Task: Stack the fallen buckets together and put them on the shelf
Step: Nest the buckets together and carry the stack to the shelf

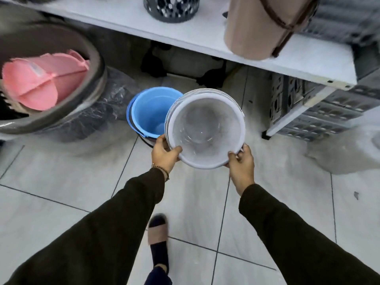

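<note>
Two hands, left hand and right hand, pinch the near rim of a translucent white plastic bucket, thumbs inside, mouth up, likely for nesting with the blue plastic bucket just beside it, below the white shelf.

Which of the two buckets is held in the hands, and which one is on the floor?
The white bucket is held at its rim by the left hand and the right hand. The blue bucket is untouched, on the tiled floor behind it.
</note>
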### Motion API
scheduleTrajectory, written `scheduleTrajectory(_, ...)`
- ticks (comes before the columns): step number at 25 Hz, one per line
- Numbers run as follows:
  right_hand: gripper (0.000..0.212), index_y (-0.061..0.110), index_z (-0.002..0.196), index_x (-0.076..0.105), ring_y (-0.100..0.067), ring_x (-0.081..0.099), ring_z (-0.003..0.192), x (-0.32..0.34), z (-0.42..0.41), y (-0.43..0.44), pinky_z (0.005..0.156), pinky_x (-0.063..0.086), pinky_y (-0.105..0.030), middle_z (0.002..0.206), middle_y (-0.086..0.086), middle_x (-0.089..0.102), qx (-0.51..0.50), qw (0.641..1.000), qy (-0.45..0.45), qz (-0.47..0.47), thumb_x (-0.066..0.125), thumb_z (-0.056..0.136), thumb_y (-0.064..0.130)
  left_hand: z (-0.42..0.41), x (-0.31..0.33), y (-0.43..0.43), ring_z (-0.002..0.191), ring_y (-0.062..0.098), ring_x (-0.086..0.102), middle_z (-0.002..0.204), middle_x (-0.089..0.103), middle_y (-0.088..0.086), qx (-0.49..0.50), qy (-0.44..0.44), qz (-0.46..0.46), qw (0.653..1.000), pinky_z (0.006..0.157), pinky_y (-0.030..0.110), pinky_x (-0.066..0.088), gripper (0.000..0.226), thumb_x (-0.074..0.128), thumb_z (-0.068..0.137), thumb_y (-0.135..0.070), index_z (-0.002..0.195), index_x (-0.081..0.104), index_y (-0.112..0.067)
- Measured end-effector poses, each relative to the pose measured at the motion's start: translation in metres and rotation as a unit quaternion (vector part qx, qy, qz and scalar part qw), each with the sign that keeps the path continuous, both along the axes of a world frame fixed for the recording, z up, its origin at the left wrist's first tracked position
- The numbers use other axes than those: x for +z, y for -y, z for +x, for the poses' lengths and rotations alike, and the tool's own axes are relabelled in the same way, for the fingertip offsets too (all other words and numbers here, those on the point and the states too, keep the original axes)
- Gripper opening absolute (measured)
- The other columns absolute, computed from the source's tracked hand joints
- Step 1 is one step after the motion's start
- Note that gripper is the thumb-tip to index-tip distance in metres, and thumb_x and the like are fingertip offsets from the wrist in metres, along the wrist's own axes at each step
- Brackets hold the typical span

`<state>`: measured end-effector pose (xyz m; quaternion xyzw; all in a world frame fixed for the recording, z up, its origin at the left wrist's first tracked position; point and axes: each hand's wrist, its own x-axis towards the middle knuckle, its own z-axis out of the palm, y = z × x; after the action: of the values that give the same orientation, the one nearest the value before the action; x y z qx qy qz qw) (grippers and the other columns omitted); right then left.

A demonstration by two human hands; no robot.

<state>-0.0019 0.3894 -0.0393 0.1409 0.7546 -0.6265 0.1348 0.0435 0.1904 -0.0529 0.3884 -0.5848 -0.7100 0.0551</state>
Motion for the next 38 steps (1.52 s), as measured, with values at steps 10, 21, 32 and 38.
scheduleTrajectory(10,0.033,0.01,0.117,0.061,-0.029,0.069,0.101,-0.013,-0.125,0.188,0.084,0.06,-0.048,0.117,-0.011,0.069,0.011,0.999,0.043,-0.013,0.068,0.086,0.001,-0.095,-0.024,0.18,0.099,0.03,0.067,0.11,0.068,0.012,0.074,0.087,-0.148,0.982,0.09,0.054,0.056,0.057,0.075,0.07,-0.001,0.123,0.053,-0.006)
scheduleTrajectory(21,0.044,0.015,0.104,0.059,-0.02,0.06,0.085,-0.122,-0.146,0.212,0.093,0.053,-0.034,0.106,-0.004,0.058,-0.001,0.978,0.073,0.197,0.083,0.069,0.005,-0.114,-0.133,0.199,0.119,0.039,0.053,0.14,0.042,0.021,0.001,0.343,-0.098,0.934,0.099,0.042,0.047,0.102,0.081,0.069,-0.027,0.147,0.02,-0.003)
scheduleTrajectory(32,0.118,0.017,0.155,-0.002,-0.037,0.047,0.134,-0.151,-0.147,0.176,0.111,0.04,-0.05,0.152,-0.019,0.04,0.055,0.947,0.256,0.186,0.08,0.074,0.043,-0.11,-0.145,0.192,0.067,0.028,0.062,0.087,0.053,0.007,-0.023,0.353,0.009,0.935,0.047,0.036,0.057,0.059,0.066,0.076,-0.037,0.121,0.03,-0.021)
scheduleTrajectory(38,0.077,0.017,0.131,0.036,-0.027,0.066,0.093,-0.123,-0.118,0.154,0.091,0.055,-0.04,0.108,-0.01,0.068,0.027,0.964,0.207,0.163,0.083,0.072,0.024,-0.078,-0.114,0.174,0.076,0.032,0.066,0.088,0.054,0.007,-0.026,0.346,0.018,0.938,0.06,0.045,0.061,0.054,0.066,0.076,-0.035,0.114,0.031,-0.024)
